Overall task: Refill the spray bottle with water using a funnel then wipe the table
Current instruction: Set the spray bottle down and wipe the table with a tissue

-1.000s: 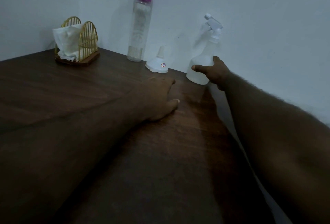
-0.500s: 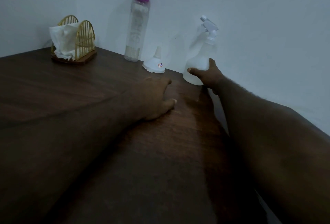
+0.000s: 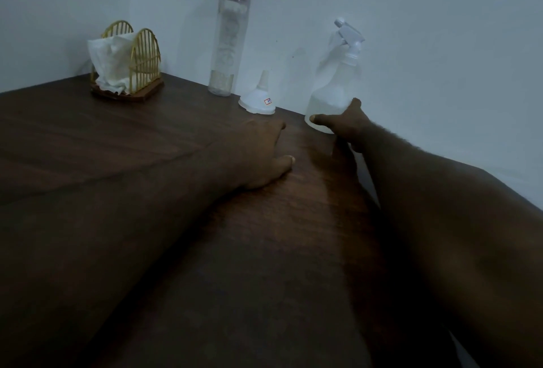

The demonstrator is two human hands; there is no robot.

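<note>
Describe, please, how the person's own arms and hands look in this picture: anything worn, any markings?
Both forearms are bare, with no sleeves in view. Fine hair shows along the right forearm. No watch, ring, glove or bandage is visible on the left hand or the right hand. A short, pale nail shows on the left thumb. The dim light hides finer detail.

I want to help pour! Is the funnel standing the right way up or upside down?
Upside down. The funnel rests on its wide mouth on the table, with the narrow spout pointing up.

Right hand (image 3: 346, 124): its fingers go behind your spray bottle (image 3: 332, 97), out of sight.
Funnel (image 3: 258, 97) sticker: too small to read.
Forearms: cut off by the frame's bottom edge.
</note>
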